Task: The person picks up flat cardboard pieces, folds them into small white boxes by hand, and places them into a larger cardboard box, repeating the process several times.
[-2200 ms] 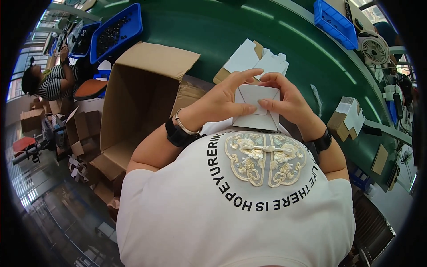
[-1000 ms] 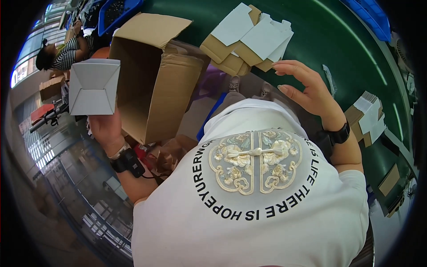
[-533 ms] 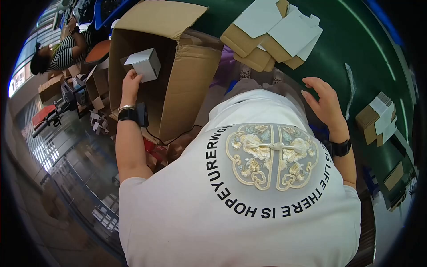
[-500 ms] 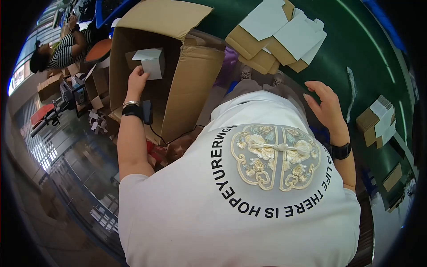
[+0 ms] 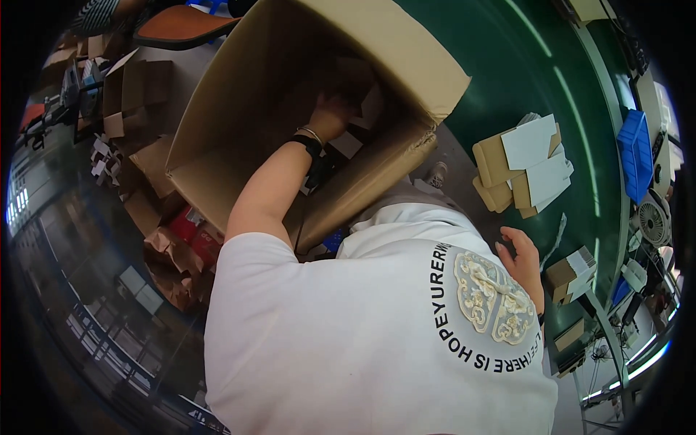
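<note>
Cardboard walls of the big brown carton point(image 5: 239, 130) hide the left hand point(image 5: 330, 119), grip unclear; the right hand point(image 5: 522, 254), open at four o'clock, steadies nothing, so the tilted carton could tip.

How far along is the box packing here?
Done: white folded boxes already lie inside the large cardboard carton. In hand: the left hand is deep in the carton among them; whether it grips one is hidden. The right hand is empty, open at the green table. Left: a stack of flat blanks on the table, unfolded.
</note>
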### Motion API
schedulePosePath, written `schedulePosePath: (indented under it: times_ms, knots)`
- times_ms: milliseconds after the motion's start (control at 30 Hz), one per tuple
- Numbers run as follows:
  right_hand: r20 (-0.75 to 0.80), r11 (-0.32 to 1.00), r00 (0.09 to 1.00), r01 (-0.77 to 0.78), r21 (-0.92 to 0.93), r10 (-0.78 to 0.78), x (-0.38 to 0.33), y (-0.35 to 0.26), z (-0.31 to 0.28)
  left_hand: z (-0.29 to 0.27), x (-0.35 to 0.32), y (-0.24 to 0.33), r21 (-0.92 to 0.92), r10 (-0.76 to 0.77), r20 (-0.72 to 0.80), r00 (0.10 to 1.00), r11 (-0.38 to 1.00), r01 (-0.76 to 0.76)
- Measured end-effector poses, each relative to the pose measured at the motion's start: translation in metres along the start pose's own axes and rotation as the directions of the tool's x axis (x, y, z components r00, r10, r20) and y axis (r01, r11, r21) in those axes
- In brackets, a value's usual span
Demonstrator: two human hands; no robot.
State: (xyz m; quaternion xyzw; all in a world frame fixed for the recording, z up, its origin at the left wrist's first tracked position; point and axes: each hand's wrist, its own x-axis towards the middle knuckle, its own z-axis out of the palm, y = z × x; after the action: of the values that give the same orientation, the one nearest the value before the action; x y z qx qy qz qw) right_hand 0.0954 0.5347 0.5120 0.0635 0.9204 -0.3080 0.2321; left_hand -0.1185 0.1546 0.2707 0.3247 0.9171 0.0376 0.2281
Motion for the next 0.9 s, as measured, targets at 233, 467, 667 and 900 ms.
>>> schedulePosePath:
  times_ms: [233, 467, 667, 900]
  knots:
    - [0.02, 0.998, 0.999, -0.049, -0.036, 0.05, 0.011, -0.025, -0.01, 0.069, 0.017, 0.009, 0.009, 0.119, -0.07, 0.99, 0.993, -0.119]
    - [0.073, 0.992, 0.994, -0.07, -0.107, 0.078, 0.005, -0.033, -0.006, 0.057, 0.033, 0.022, 0.098, 0.057, 0.172, 0.983, 0.992, -0.075]
    - [0.059, 0.991, 0.994, -0.083, -0.104, 0.089, 0.004, -0.04, -0.005, 0.061, 0.039, 0.02, 0.066, 0.015, 0.114, 0.993, 0.998, -0.023]
    - [0.062, 0.989, 0.993, -0.091, -0.116, 0.099, 0.0, -0.039, -0.005, 0.064, 0.035, 0.025, 0.053, -0.041, 0.25, 0.968, 0.998, 0.029]
